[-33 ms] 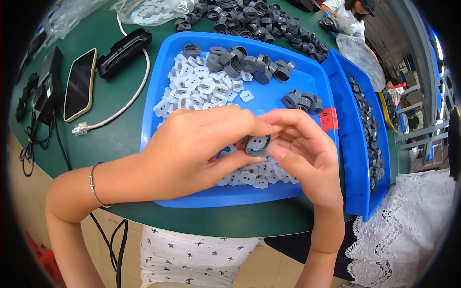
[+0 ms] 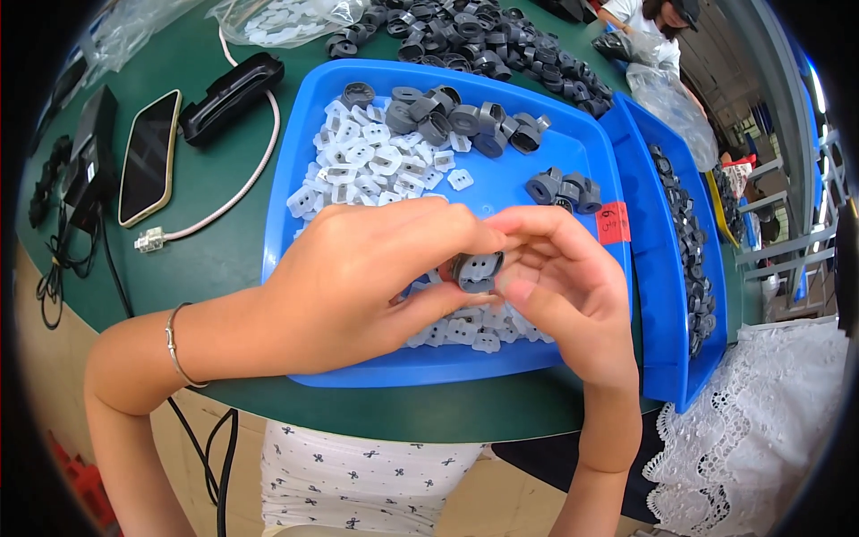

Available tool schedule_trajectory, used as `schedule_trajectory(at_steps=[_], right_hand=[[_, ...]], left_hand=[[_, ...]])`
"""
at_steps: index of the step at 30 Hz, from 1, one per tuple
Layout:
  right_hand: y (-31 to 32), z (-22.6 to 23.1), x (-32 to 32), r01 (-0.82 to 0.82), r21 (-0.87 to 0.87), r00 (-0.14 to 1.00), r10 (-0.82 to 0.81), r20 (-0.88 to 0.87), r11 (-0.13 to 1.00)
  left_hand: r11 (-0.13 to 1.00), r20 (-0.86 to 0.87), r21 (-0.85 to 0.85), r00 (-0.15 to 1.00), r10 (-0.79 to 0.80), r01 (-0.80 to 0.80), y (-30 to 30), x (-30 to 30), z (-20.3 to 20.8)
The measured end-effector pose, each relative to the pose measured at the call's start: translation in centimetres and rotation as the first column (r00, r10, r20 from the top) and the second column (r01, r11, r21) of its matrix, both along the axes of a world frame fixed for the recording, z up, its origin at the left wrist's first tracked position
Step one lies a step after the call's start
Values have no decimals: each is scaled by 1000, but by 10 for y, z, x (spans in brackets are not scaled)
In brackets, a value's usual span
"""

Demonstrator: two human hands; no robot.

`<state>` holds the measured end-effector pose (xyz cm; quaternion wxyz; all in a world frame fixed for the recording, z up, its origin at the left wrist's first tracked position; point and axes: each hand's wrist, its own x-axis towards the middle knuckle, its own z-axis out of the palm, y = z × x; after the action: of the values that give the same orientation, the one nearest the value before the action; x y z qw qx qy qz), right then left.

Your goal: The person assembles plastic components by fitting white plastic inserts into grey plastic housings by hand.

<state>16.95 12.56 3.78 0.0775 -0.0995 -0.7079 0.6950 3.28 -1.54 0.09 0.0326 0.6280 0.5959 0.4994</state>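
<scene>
Between the thumb and fingers of my left hand (image 2: 385,277) sits a dark grey plastic ring part (image 2: 475,285), held over the blue tray (image 2: 420,370). Its open face is turned up toward me and shows a translucent white insert (image 2: 481,267) with two small holes. My right hand (image 2: 582,295) closes in from the other side, its curled index finger and thumb at the part's right edge. Below and around my hands lie many loose white inserts (image 2: 358,154). Dark grey rings (image 2: 434,125) are grouped along the tray's far side, and a smaller cluster (image 2: 564,190) lies beyond my right hand.
A heap of dark rings (image 2: 474,36) lies behind the tray. On the right stands a second blue bin (image 2: 658,358) with dark parts. To the left are a phone (image 2: 150,159), a black case (image 2: 231,98) and a pale cable (image 2: 259,170). Another person (image 2: 658,36) is at far right.
My right thumb and index finger have shifted very slightly against the ring part. All else stays as it was.
</scene>
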Motion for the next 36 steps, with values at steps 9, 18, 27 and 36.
schedule_trajectory(at_steps=[9, 18, 27, 36], right_hand=[[-4, -16, 0, -8, 146, 993, 25, -116, 989], [-1, -18, -3, 57, 242, 987, -19, -157, 969], [6, -20, -4, 27, 354, 987, 31, -156, 935], [38, -10, -4, 201, 29, 967, -194, -162, 979]], left_hand=[[996, -209, 88, 978, -7, 26, 1, -1, -7], [994, -113, 111, 994, 8, 4, 4, 1, -8], [997, -102, 81, 995, -3, 11, 4, 0, -8], [973, 472, -227, 879, 75, 39, 2, 2, 9]])
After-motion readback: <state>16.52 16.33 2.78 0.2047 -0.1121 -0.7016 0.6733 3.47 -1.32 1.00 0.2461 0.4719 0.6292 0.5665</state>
